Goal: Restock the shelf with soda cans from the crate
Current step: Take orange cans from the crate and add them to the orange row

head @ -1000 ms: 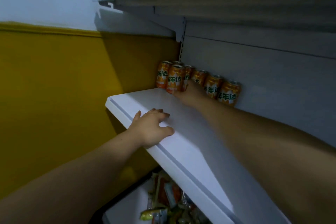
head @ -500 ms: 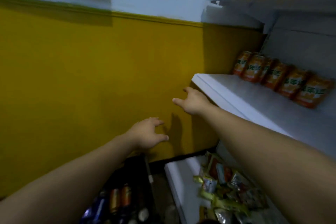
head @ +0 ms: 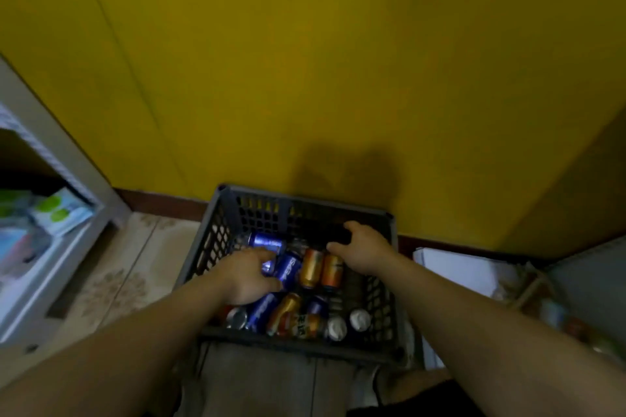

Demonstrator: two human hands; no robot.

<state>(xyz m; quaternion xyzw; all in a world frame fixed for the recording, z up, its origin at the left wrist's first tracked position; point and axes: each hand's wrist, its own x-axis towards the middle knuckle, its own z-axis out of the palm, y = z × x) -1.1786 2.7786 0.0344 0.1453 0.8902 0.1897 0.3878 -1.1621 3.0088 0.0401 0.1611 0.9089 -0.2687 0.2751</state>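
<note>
Single head cam, wide-angle, pitched steeply down and facing the yellow wall (head: 305, 61), which fills the upper half of the frame. Crate (head: 393, 281) sits lower centre, near, seen from above over its near rim, with forearms entering from both bottom corners and left hand (head: 249, 276) and right hand (head: 364, 249) reaching into it. Periphery is soft: white shelf unit (head: 67, 159) at the left edge, floor (head: 111, 281) at lower left.
</note>
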